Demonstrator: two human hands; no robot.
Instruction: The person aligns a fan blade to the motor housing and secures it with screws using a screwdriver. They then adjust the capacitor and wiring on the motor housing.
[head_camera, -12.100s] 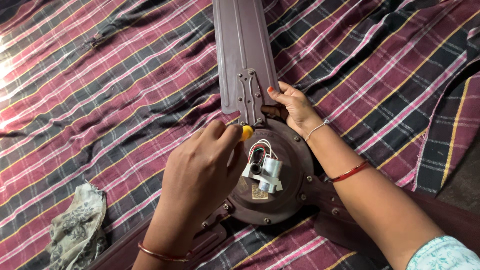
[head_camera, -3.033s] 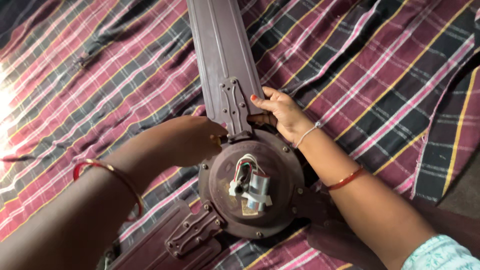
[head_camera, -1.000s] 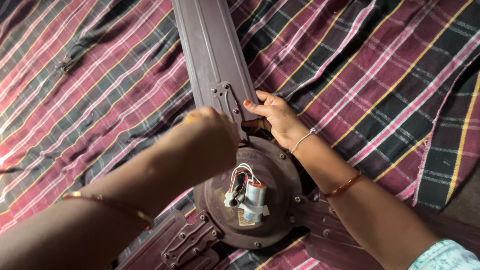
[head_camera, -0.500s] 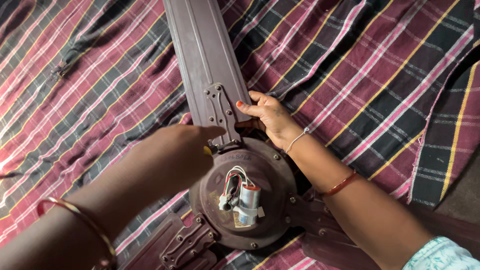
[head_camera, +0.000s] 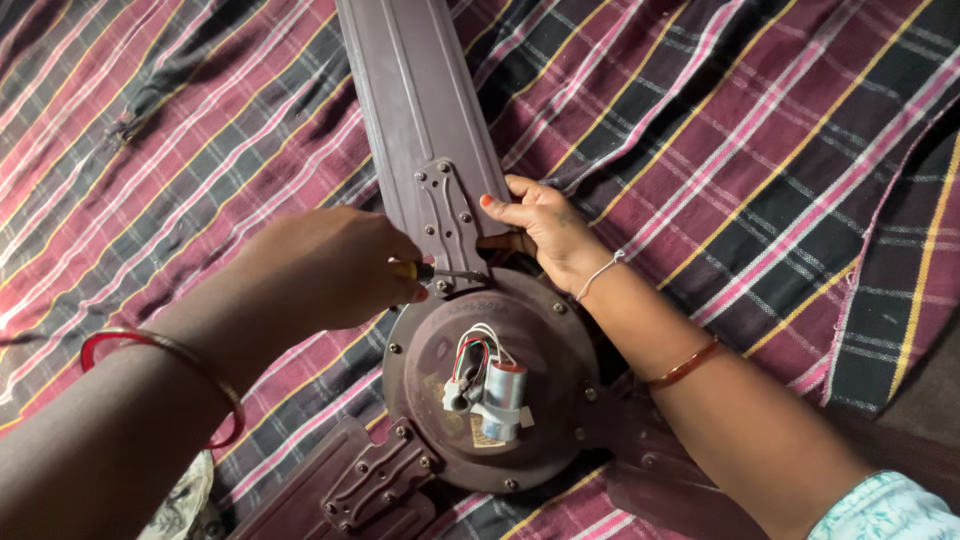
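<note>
A brown ceiling fan lies on a striped cloth, its round motor housing (head_camera: 530, 345) facing up with a silver capacitor (head_camera: 500, 388) and coloured wires in the middle. My left hand (head_camera: 325, 268) is shut on a yellow-handled screwdriver (head_camera: 440, 272), whose shaft points right at the foot of the blade bracket (head_camera: 447, 215). My right hand (head_camera: 540, 232) grips the right edge of the far fan blade (head_camera: 405, 95) beside that bracket.
Another blade bracket (head_camera: 375, 480) sticks out at the lower left and a third blade arm (head_camera: 650, 480) at the lower right. A patterned rag (head_camera: 185, 505) lies at the bottom left. The maroon checked cloth (head_camera: 750, 130) covers the whole surface.
My left hand has dropped and turned, so the screwdriver shaft now lies flat against the bracket's base. The right hand keeps its hold on the blade.
</note>
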